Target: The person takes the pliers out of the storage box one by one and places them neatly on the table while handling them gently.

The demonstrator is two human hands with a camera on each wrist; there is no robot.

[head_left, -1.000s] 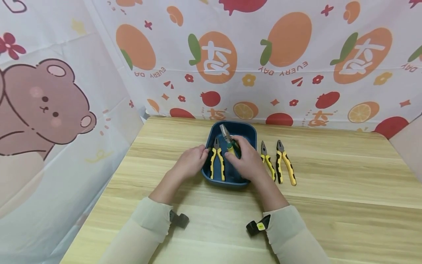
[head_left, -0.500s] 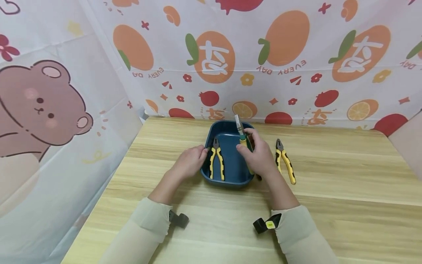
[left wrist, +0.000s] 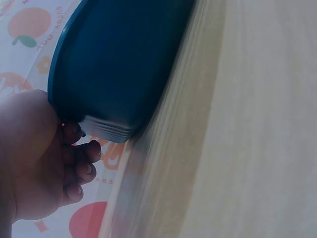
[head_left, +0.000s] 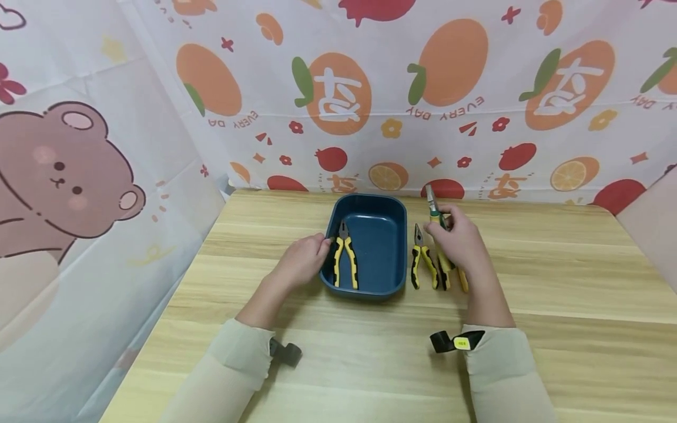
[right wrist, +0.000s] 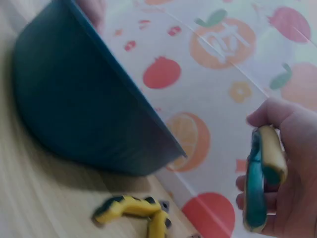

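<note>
My left hand (head_left: 300, 259) grips the left rim of a dark blue rectangular tub (head_left: 378, 255), thumb at the rim; in the left wrist view its fingers curl beside the tub's wall. Inside the tub, along its left side, lies a pair of pliers (head_left: 344, 230) with yellow and black handles. Right of the tub, my right hand (head_left: 464, 239) holds combination pliers (head_left: 432, 202) with green and yellow handles, metal nose pointing up. The right wrist view shows those handles (right wrist: 255, 191) between thumb and fingers, above the table.
Needle-nose pliers (head_left: 419, 238) with yellow and black handles lie on the wooden table (head_left: 349, 352) just right of the tub. Another pair of pliers (head_left: 463, 281) lies under the right hand, mostly hidden. Behind the table hangs a fruit-print cloth (head_left: 391, 76); a bear-print cloth (head_left: 69, 170) hangs at left.
My right hand has moved right with the green-and-yellow pliers, from over the tub to above the pliers on the table. The left hand has stayed at the tub's rim.
</note>
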